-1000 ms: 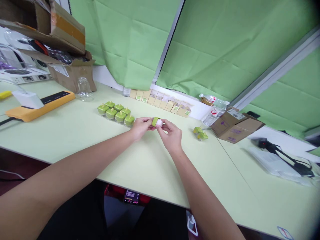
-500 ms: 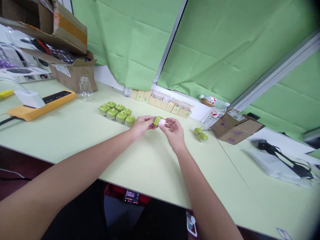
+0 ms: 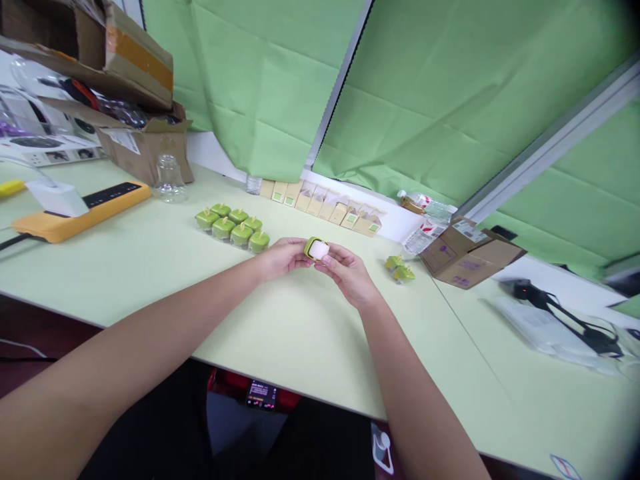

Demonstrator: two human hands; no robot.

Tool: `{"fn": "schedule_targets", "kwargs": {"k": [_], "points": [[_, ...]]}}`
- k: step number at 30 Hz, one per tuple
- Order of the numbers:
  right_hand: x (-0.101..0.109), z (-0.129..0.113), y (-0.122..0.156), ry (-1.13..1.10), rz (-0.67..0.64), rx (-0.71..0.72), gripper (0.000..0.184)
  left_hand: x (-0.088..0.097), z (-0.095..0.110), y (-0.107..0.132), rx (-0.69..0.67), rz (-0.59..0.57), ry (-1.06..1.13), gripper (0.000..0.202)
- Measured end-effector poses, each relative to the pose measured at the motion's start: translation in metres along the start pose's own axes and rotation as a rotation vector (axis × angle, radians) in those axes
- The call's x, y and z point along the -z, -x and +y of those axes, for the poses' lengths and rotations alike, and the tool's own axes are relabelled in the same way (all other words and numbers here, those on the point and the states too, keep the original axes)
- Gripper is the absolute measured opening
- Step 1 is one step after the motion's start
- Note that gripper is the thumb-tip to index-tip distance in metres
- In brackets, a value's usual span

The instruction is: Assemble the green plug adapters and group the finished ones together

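Observation:
Over the middle of the table, both hands are closed on one small item: a green square lid [image 3: 308, 249] with a smooth pinkish-white block [image 3: 320, 250] set in it. My left hand [image 3: 283, 259] pinches the lid's left side. From the right, my right hand [image 3: 352, 272] grips the edge, its thumb against the block's lower corner. The block's face is turned up toward me. Left of my hands stand several small clear tubs with green lids [image 3: 223, 227] in two rows. A smaller group of green-lidded tubs [image 3: 403, 274] is to the right.
Small tan cartons [image 3: 329, 207] line the table's back edge. An orange power strip [image 3: 110, 197], a clear jar [image 3: 170, 179] and cardboard boxes [image 3: 145, 150] are at left. At right are a brown box [image 3: 455, 257], a plastic bottle [image 3: 425, 205] and black cables [image 3: 575, 313] on plastic wrap.
Both hands have tilted the green lid so the white block's face now turns up toward me. The right hand's fingers have closed in around its edge.

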State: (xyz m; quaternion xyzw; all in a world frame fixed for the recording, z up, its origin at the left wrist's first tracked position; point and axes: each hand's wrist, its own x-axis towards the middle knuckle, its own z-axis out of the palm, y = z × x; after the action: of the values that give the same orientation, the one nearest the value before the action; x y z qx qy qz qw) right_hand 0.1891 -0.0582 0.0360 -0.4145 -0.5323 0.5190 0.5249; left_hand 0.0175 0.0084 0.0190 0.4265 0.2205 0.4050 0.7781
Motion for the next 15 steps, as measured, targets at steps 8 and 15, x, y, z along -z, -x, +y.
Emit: {"fn": "schedule_targets", "kwargs": {"k": [8,15], "points": [[0.0004,-0.0044,0.0031,-0.039,-0.032,-0.002,0.033,0.0009,0.0041,0.0022,-0.009,-0.054,-0.024,0.018],[-0.0059,-0.0076,0.0037,0.072,0.033,0.047,0.046,-0.0012,-0.0004,0.0029,0.011,-0.079,-0.062,0.022]]}}
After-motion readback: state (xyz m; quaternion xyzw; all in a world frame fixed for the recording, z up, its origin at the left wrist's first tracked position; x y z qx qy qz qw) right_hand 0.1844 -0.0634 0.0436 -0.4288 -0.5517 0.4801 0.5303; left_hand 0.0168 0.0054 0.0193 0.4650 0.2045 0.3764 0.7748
